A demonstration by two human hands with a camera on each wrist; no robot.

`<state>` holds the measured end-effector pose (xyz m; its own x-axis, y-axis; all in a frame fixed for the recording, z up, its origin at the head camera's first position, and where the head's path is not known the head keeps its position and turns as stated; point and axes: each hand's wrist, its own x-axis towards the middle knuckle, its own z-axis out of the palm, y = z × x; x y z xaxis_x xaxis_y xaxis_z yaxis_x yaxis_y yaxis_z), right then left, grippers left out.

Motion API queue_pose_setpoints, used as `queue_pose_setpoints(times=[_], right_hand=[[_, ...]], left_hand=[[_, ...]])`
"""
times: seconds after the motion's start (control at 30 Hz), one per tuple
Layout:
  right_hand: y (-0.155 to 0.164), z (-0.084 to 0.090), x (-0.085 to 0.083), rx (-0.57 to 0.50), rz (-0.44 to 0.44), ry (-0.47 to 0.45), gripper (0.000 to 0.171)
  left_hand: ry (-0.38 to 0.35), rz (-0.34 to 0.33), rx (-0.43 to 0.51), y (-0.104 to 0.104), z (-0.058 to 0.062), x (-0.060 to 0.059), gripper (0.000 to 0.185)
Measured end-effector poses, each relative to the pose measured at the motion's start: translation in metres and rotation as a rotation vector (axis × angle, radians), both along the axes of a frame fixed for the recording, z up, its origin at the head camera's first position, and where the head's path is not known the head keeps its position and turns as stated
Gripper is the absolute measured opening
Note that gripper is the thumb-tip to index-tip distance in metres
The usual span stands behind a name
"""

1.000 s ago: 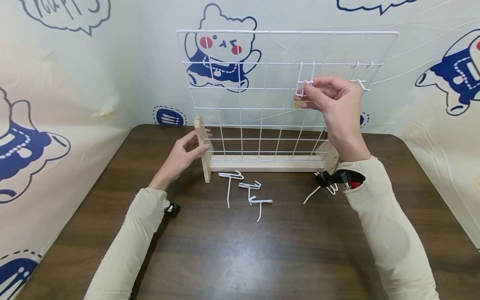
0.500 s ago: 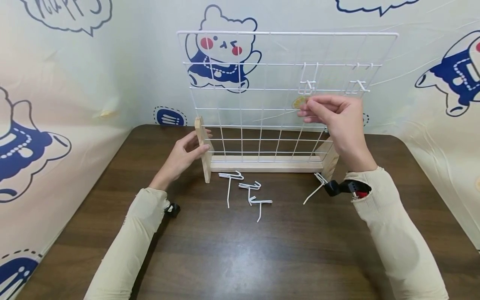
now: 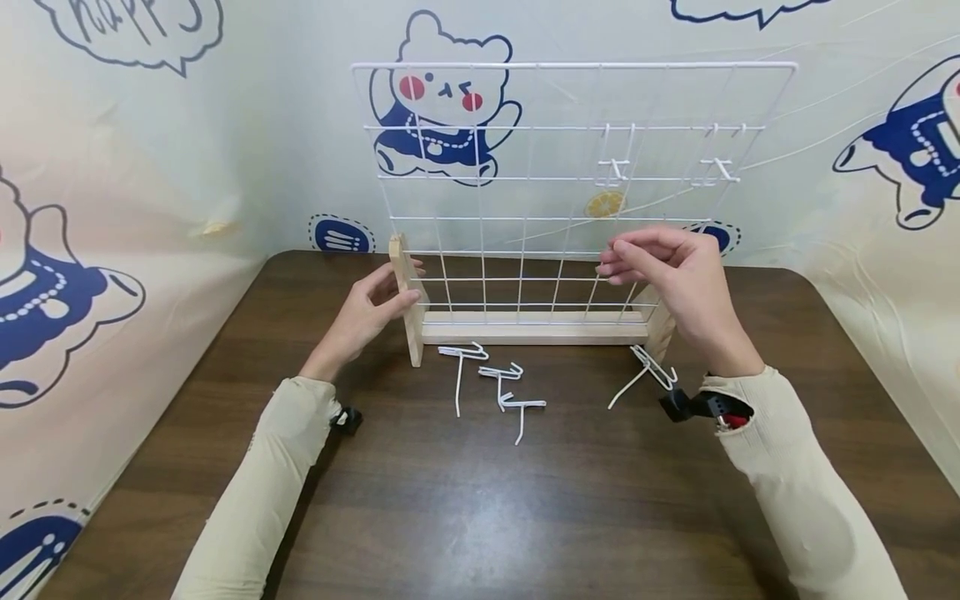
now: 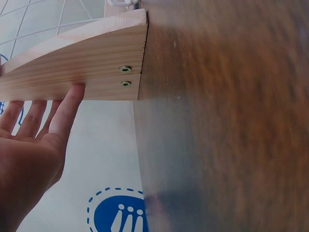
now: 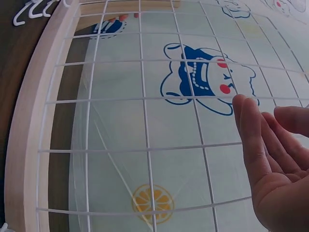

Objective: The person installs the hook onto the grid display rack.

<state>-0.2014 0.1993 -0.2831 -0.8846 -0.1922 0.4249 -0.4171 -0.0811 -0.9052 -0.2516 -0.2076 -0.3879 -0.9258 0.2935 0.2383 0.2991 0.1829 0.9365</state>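
A white wire grid [image 3: 573, 65] stands upright in a wooden base [image 3: 532, 329]. My left hand [image 3: 367, 308] holds the base's left side panel [image 3: 412, 337], its thumb at the front edge; in the left wrist view fingers reach behind the panel [image 4: 101, 58]. My right hand [image 3: 686, 287] hovers before the grid's lower right part with nothing in it; thumb and forefinger stand apart in the right wrist view. Above it, a double-wire hook [image 3: 617, 169] hangs on the grid, with another hook [image 3: 722, 170] further right.
Three white hooks [image 3: 501, 375] lie on the dark wooden table [image 3: 480, 508] before the base. Another loose hook [image 3: 647, 367] lies by the right side panel [image 3: 660, 329]. A printed cloth [image 3: 292, 125] covers the wall behind.
My right hand has let go of the left one of the two hung hooks and come down along the grid. That hook stays hanging. My left hand has kept its place.
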Motion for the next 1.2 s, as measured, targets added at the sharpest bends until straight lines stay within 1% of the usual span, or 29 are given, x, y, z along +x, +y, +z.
queue_pose_setpoints(times=[0.33, 0.67, 0.87, 1.2], right_hand=[[0.004, -0.013, 0.011, 0.038, 0.067, -0.009, 0.023], [0.008, -0.024, 0.021, 0.142, 0.046, -0.034, 0.021], [0.011, -0.03, 0.023, 0.16, 0.048, -0.045, 0.023], [0.013, -0.044, 0.025, 0.274, 0.038, -0.058, 0.019]], left_hand=[[-0.001, -0.005, -0.004, 0.0, -0.001, -0.001, 0.045], [-0.007, -0.005, 0.012, 0.001, 0.0, -0.001, 0.046], [-0.013, -0.007, 0.006, 0.0, 0.0, -0.001, 0.047], [-0.01, 0.003, -0.01, -0.002, -0.002, 0.0, 0.048]])
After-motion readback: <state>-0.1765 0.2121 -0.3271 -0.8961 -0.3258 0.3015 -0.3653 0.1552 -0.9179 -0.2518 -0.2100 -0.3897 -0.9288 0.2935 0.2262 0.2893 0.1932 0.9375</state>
